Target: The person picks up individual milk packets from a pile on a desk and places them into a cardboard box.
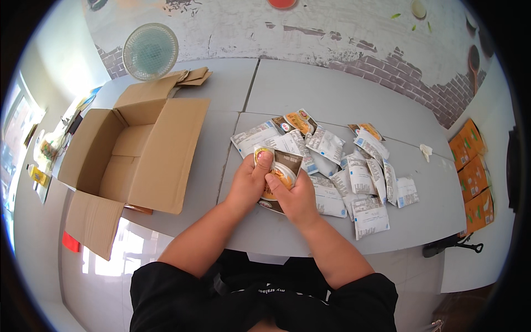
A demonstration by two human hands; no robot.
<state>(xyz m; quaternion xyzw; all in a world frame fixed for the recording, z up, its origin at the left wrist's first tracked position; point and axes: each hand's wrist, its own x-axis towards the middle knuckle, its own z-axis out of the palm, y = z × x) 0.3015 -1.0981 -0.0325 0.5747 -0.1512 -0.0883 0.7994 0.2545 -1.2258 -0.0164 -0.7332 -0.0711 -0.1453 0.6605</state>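
Between my two hands, near the middle of the table, is a brown food packet [285, 160] with an orange-and-cream picture on its front. My left hand [251, 180] grips its left side, thumb pressed on the top. My right hand [293, 196] grips the lower right, its thumb on the front. Around and beyond them lies a loose pile of several white printed packets [362, 177], some face down, with a few brown-and-orange fronts [298, 122] showing at the back.
A large open cardboard box [166, 155] stands on the grey table [287, 83] at the left, folded cardboard [193, 76] behind it. A round mesh cover [149, 50] is at the back. Orange cartons [473, 177] are stacked at the right. A white scrap [426, 152] lies right of the packets.
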